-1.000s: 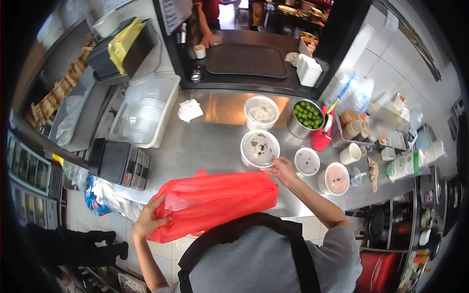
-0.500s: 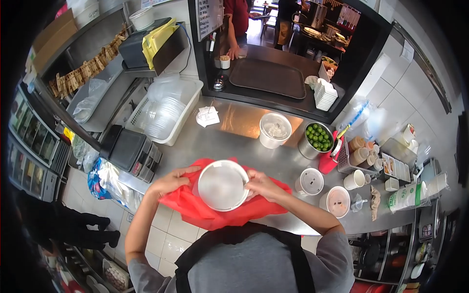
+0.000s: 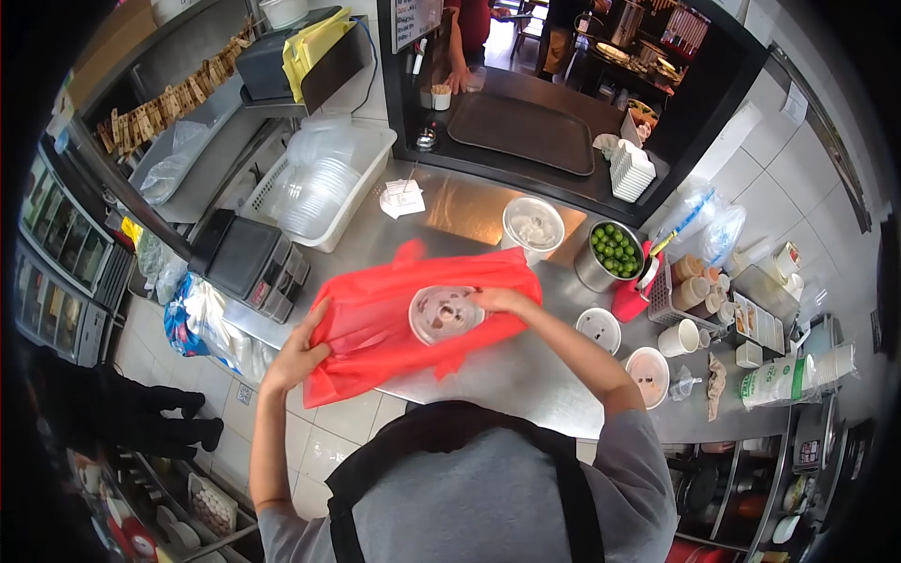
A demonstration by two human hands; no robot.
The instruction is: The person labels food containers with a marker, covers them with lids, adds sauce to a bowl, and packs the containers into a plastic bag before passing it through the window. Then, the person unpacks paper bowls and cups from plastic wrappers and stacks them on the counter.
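A red bag point(image 3: 366, 328) lies open at the counter's near edge, its left side gripped by my left hand point(image 3: 297, 355). Inside its mouth sits a lidded round container point(image 3: 441, 317) with dark bits under the clear lid. My right hand point(image 3: 507, 302) reaches over the bag's right side and holds that container's rim, the fingertips partly hidden. Behind the bag stands a second lidded tub point(image 3: 533, 225). Two more lidded containers, a smaller one point(image 3: 598, 330) and one with orange contents point(image 3: 648, 375), are to the right of the bag.
A steel pot of green limes point(image 3: 612, 251) stands beside a red holder. White basket point(image 3: 328, 225) with plastic lids at left; paper slips point(image 3: 403, 198) nearby. Dark tray point(image 3: 521, 133) on the pass ledge, where a person's hand point(image 3: 458, 79) rests. Cups point(image 3: 678, 337) and bottles are at right.
The container with dark bits was lifted from the counter, tilted over the bag, and is now inside its opening. My right hand moved with it; my left hand stayed at the bag's left side.
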